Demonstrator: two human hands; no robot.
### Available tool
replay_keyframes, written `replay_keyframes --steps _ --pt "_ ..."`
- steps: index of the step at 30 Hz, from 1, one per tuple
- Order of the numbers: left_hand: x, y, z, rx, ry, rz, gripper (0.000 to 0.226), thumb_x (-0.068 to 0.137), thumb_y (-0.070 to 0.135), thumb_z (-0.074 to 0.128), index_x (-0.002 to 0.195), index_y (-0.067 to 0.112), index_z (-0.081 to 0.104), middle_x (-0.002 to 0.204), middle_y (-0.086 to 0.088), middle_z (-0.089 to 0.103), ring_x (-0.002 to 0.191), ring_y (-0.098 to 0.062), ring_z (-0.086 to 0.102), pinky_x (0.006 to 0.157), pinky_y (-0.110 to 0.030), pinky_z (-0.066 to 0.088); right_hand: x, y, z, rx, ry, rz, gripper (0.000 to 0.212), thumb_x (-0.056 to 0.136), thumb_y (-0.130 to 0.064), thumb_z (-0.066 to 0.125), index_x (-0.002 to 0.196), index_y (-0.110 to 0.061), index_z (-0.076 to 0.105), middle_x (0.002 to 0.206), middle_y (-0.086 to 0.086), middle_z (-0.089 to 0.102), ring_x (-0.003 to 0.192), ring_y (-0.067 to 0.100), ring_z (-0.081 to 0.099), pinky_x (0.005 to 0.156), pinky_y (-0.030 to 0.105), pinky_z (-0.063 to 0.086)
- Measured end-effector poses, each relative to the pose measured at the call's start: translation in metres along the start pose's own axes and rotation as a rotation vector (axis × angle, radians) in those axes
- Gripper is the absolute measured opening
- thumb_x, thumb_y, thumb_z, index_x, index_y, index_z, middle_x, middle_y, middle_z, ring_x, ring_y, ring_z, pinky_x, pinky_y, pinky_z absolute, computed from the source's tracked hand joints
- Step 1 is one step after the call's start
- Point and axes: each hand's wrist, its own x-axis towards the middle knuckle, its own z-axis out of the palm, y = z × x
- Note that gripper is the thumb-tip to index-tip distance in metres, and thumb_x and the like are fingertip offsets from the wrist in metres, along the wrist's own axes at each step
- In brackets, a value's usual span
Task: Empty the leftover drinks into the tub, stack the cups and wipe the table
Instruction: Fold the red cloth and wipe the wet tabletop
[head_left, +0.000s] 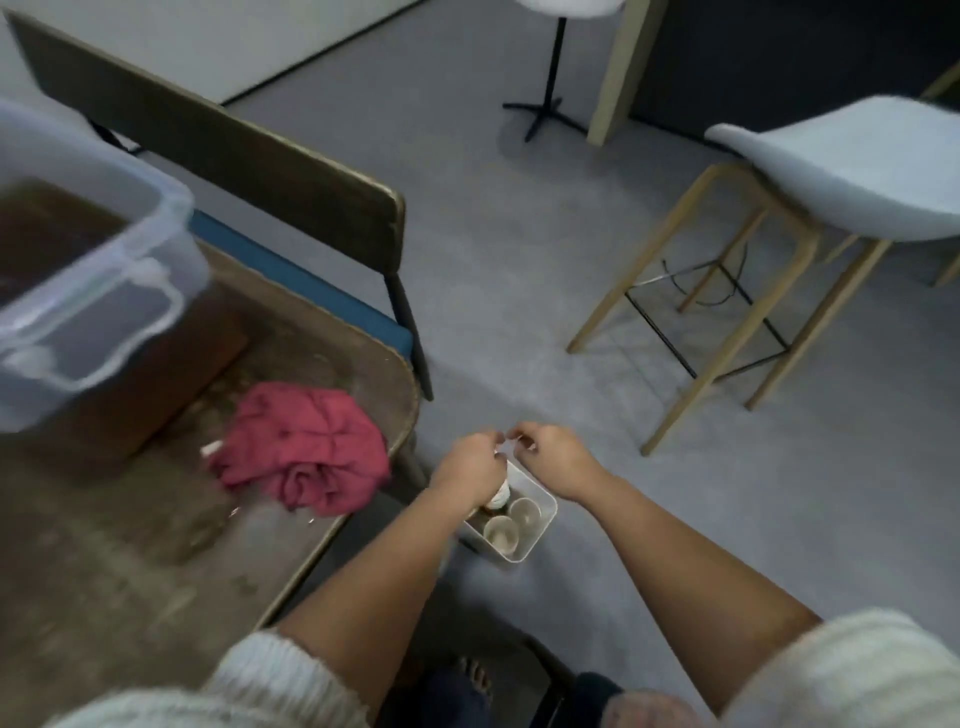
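- Reaching down past the table's corner, you have both arms extended over a small clear plastic bin (540, 512) that sits on the grey floor.
- Your left hand (470, 465) is curled with its fingers downward above the bin; it seems to hold the top of a cup stack (497, 500), though the blur hides the exact grip.
- Your right hand (553, 449) hovers just beside it, thumb and forefinger pinched together; what they pinch is too small to tell.
- Two pale paper cups (513, 522) stand upright inside the bin, mouths up, touching one another.
- A crumpled red cloth (306, 447) lies on the worn brown tabletop (130, 545), near the rounded corner.
- A large clear plastic tub (78, 270) holding brown liquid sits at the left of the table, well apart from your hands.
- A dark wooden-backed chair (260, 171) stands behind the table; a white stool with wooden legs (831, 171) stands to your right.
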Motion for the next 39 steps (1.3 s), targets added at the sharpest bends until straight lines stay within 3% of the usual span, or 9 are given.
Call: replay_keyframes --steps 5,9,12,16,24,30,34,37,39 --pt "-0.067 -0.008 -0.076 -0.003 0.192 0.143 0.035 0.091 0.014 0.054 0.126 0.017 0.060 0.113 -0.011 0.060 0.109 -0.028 0.057 0.094 -0.036 0.044 -0.033 -0.075 -0.025 -0.010 0.034 -0.241 0.029 0.095 -0.008 0.053 0.120 -0.012 0.067 0.113 0.014 0.069 0.106 0.030 0.062 0.084 0.025 0.040" --pt "-0.103 -0.057 -0.116 0.289 0.480 0.026 0.040 0.092 0.016 0.046 0.131 0.018 0.051 0.130 -0.007 0.048 0.120 -0.028 0.043 0.100 -0.037 0.035 -0.035 -0.140 -0.014 -0.116 0.004 -0.407 0.030 0.095 -0.012 0.056 0.124 -0.010 0.065 0.124 0.012 0.064 0.115 0.026 0.057 0.093 0.022 0.036" --pt "-0.126 -0.102 -0.125 0.438 0.341 -0.137 0.050 0.096 0.023 0.041 0.145 0.020 0.033 0.148 -0.004 0.034 0.136 -0.025 0.031 0.112 -0.045 0.022 -0.023 -0.177 0.012 -0.226 -0.073 -0.448 0.045 0.096 -0.024 0.058 0.139 -0.016 0.052 0.140 0.011 0.049 0.129 0.029 0.046 0.108 0.030 0.034" --pt "-0.150 -0.134 -0.122 0.531 0.268 -0.126 0.054 0.099 0.024 0.039 0.151 0.025 0.024 0.152 -0.001 0.028 0.139 -0.024 0.027 0.116 -0.053 0.010 -0.020 -0.204 0.053 -0.522 -0.185 -0.416 0.066 0.098 -0.041 0.051 0.154 -0.022 0.023 0.156 0.010 0.027 0.140 0.036 0.027 0.114 0.042 0.029" --pt "-0.172 -0.179 -0.139 0.515 0.375 -0.124 0.046 0.104 0.032 0.027 0.149 0.025 0.030 0.155 0.002 0.030 0.142 -0.022 0.024 0.117 -0.051 -0.005 -0.022 -0.243 0.104 -0.529 -0.088 -0.372 0.067 0.100 -0.045 0.045 0.154 -0.013 0.021 0.146 0.016 0.022 0.122 0.039 0.047 0.102 0.039 0.039" --pt "-0.217 -0.245 -0.159 0.491 0.396 -0.203 0.043 0.104 0.035 0.029 0.147 0.031 0.035 0.153 0.010 0.032 0.144 -0.017 0.020 0.117 -0.050 -0.006 -0.051 -0.299 0.157 -0.580 -0.161 -0.455 0.069 0.101 -0.045 0.043 0.152 -0.006 0.017 0.150 0.019 0.017 0.123 0.040 0.047 0.101 0.038 0.038" --pt "-0.252 -0.284 -0.165 0.435 0.473 -0.223 0.036 0.099 0.034 0.047 0.134 0.031 0.054 0.138 0.009 0.051 0.136 -0.019 0.037 0.117 -0.052 -0.001 -0.074 -0.333 0.190 -0.605 -0.221 -0.528 0.063 0.102 -0.035 0.043 0.152 -0.006 0.019 0.145 0.017 0.022 0.122 0.039 0.047 0.103 0.039 0.037" --pt "-0.273 -0.307 -0.171 0.501 0.605 -0.199 0.018 0.080 0.030 0.074 0.097 0.025 0.074 0.101 0.000 0.068 0.104 -0.028 0.061 0.109 -0.053 0.029 -0.084 -0.355 0.203 -0.569 -0.337 -0.581 0.044 0.103 -0.022 0.040 0.144 -0.007 0.040 0.136 0.018 0.038 0.118 0.037 0.051 0.099 0.036 0.038" --pt "-0.286 -0.317 -0.182 0.428 0.583 -0.236 0.020 0.090 0.033 0.062 0.104 0.023 0.072 0.105 0.001 0.064 0.109 -0.025 0.053 0.107 -0.039 0.027 -0.084 -0.373 0.202 -0.510 -0.400 -0.596 0.033 0.101 -0.017 0.044 0.129 -0.006 0.059 0.131 0.018 0.055 0.120 0.033 0.053 0.097 0.029 0.037"
